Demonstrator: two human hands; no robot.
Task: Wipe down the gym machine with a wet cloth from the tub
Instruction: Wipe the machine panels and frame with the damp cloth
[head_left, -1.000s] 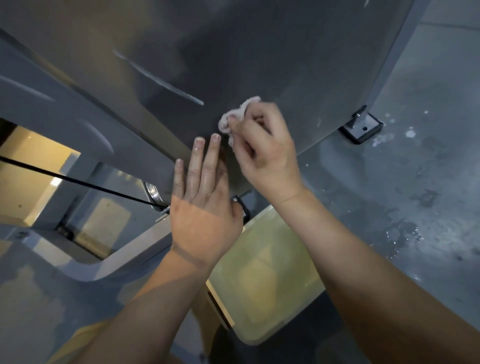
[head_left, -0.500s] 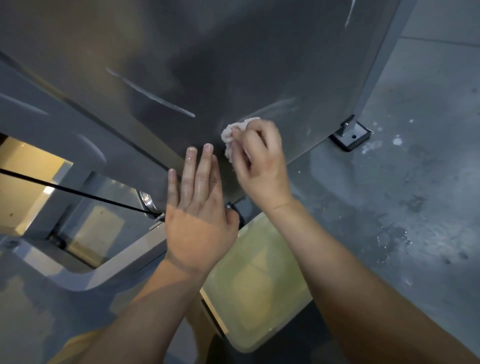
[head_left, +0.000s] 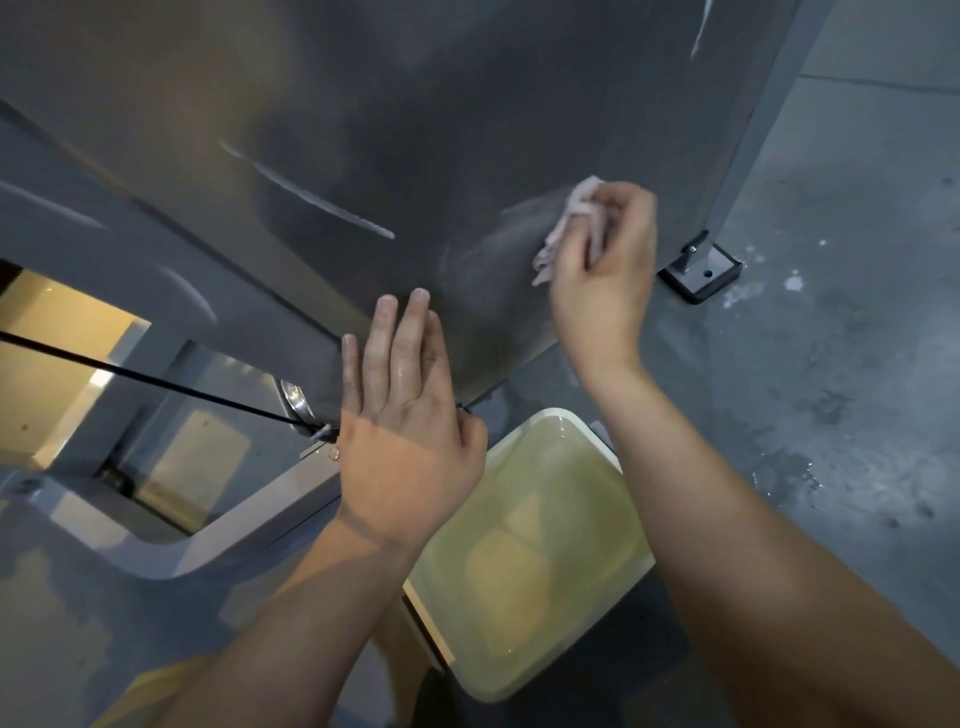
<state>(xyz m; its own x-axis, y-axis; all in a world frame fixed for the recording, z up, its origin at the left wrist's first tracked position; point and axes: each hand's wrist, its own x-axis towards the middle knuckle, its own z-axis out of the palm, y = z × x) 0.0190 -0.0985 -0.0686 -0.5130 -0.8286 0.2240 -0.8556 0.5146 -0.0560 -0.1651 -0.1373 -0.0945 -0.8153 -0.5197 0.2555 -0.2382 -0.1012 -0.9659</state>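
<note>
While both forearms enter from the near edge, the tub (head_left: 546, 413) sits between them on the floor (head_left: 841, 374): pale rim, yellowish water inside, just near of the machine's lower edge

Left hand (head_left: 408, 421): fingers straight and close together, palm flat against the lower corner of the gym machine (head_left: 363, 119), on its grey side panel. Holds nothing. Skin looks wet

Left of that hand: thin black cable (head_left: 156, 382) crossing an opening in the frame

Right hand (head_left: 605, 275), farther and to the right: fingers curled round a bunched pinkish-white cloth (head_left: 569, 221), pressing it against the same panel. Faint smeared streaks on the panel left of the cloth

Far right: grey upright post (head_left: 763, 119) ending in a black foot plate (head_left: 698, 274) on the floor. Wet patches and pale specks on the floor near the plate
</note>
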